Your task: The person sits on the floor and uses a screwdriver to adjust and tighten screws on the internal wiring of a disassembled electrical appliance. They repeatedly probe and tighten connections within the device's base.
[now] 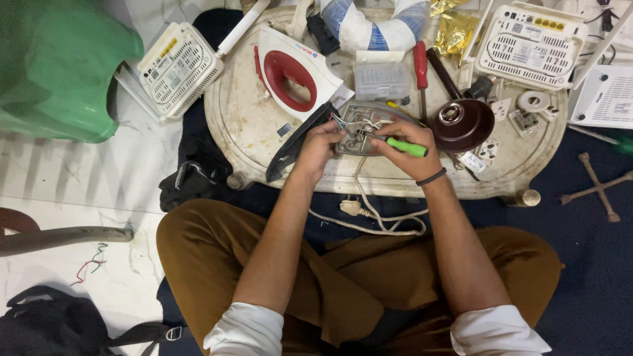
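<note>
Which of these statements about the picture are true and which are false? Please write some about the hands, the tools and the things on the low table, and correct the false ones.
1. The right hand holds a green-handled screwdriver. True.
2. The left hand rests on the floor. False: it grips the opened iron base on the low table.
3. The red and white iron cover lies on the table beyond the left hand. True.
4. The red-handled screwdriver is in the left hand. False: it lies loose on the table.
5. A white cord hangs from the table toward the lap. True.
</note>
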